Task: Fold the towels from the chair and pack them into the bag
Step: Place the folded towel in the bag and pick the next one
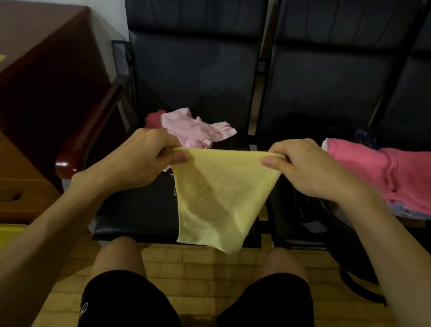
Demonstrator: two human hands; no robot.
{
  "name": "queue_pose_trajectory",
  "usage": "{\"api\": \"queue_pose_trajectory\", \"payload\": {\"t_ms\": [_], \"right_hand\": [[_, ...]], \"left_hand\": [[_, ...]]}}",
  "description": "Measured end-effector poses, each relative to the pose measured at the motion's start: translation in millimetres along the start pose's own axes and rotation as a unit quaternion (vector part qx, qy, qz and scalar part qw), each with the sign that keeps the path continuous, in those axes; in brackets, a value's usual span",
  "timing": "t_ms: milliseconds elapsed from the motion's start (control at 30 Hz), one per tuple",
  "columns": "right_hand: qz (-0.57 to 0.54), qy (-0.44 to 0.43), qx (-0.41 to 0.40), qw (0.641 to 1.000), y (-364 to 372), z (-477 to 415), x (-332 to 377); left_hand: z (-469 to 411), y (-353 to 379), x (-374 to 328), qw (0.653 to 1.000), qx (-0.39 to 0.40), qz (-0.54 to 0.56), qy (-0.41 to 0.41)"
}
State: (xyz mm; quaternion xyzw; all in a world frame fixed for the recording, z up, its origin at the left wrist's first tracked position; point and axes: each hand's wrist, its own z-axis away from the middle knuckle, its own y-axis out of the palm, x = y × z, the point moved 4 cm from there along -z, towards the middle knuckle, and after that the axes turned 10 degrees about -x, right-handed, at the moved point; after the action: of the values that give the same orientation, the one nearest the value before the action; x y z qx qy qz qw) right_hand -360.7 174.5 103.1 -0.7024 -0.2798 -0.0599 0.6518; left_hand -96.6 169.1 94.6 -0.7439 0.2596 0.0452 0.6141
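Currently, yellow towel (218, 197) top corners pinched, left hand (137, 158) fingers, right hand (316, 169) fingers

The pink towels (414, 177) run off the right edge, largely covering the dark bag (311, 204).

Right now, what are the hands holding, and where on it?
Both hands hold one yellow towel by its top edge: the left hand pinches the left corner, the right hand the right corner. It hangs free below.

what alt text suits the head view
Left hand and right hand pinch the top corners of a yellow towel, hanging before a black chair. Crumpled pale pink towels lie on its seat; folded bright pink towels rest at right.
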Motion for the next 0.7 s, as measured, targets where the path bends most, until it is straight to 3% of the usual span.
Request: {"api": "queue_pose_trajectory", "payload": {"t_ms": [133,233,333,400,533,633,700], "right_hand": [[-0.015,-0.015,-0.043,0.999,-1.4,-0.5,-5.4],[-0.109,0.006,-0.041,0.993,3.7,0.7,-9.7],[-0.235,0.045,-0.043,0.97,13.8,6.8,-14.5],[-0.316,0.081,-0.054,0.944,23.6,12.5,-16.1],[-0.471,0.185,-0.035,0.862,59.0,24.2,-18.0],[-0.619,0.281,-0.047,0.732,77.4,27.5,-21.3],[-0.689,0.297,-0.047,0.66,89.5,31.1,-21.6]], "left_hand": [[3.7,-3.3,-2.6,0.999,-0.042,0.026,0.013],[6.9,-2.9,0.0,0.993,-0.076,0.094,-0.007],[14.1,-0.4,-0.2,0.972,-0.098,0.213,-0.02],[22.2,2.8,-6.0,0.939,-0.105,0.326,-0.028],[30.6,13.9,-21.9,0.902,-0.135,0.408,-0.049],[25.4,25.8,-26.2,0.884,-0.146,0.434,-0.088],[20.0,32.4,-30.2,0.868,-0.159,0.454,-0.121]]}}
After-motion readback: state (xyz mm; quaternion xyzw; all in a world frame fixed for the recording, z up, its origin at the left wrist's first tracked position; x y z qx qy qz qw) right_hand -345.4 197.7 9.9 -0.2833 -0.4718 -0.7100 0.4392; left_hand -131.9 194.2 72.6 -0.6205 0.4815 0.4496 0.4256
